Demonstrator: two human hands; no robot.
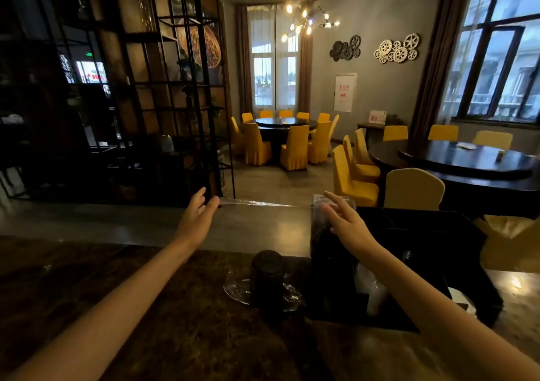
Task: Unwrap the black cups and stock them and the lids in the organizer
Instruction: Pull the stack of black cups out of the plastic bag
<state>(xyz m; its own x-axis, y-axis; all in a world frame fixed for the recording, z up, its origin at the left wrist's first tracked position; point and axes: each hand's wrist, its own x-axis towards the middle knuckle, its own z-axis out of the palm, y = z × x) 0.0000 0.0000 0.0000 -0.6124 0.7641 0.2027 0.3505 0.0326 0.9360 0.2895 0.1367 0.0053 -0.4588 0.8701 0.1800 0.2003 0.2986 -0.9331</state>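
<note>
A white wall poster point(345, 92) carried red writing too blurred to read. The dark marbled stone counter point(163, 307) faced a dining room of round dark tables and yellow-covered chairs point(294, 147). The left hand point(198, 217) reached forward, fingers straight and released, holding nothing. The right hand point(344, 223), fingers spread, touched the tall plastic-wrapped stack of black cups point(323, 234) standing in the black compartmented organizer point(415, 234). A shorter stack of black cups point(267, 278) stood on crumpled clear wrap point(236, 288) just left of it.

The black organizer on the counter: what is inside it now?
Inside the black organizer, a tall stack of black cups in clear wrap stands at its left end, with white lids nearer the front. The right hand and forearm cover part; the other compartments are too dark.
</note>
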